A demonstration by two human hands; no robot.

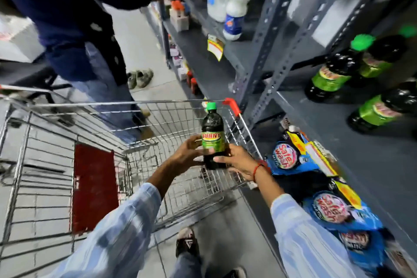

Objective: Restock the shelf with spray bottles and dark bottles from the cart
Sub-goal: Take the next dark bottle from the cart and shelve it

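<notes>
Dark bottle (213,135): green cap, green "SUNNY" label, upright, held above the right front corner of the cart, clasped low on its body from both sides.
Shelf (352,142): grey slotted-steel unit along the right; upper tiers cut off by the frame edge, far end blurred.
Cart (94,133): wire basket, red panel in its folded seat, red corner cap; left side runs out of frame.
Second person (74,18): dark top, jeans, seen only from shoulder down, one hand reaching to the upper shelf.
Shelved dark bottles (334,74): three showing, green labels, one cropped at the right edge; label text too smeared to read.
White bottles (237,7): upper tier, tops partly cut off.
Blue "Safe wash" packs (327,207): lower tier, partly hidden behind the right sleeve.
Left hand (189,153): wrapped round the bottle's left side, thumb across the label.
Right hand (237,160): closed on the bottle's base from the right; red thread at the wrist.
</notes>
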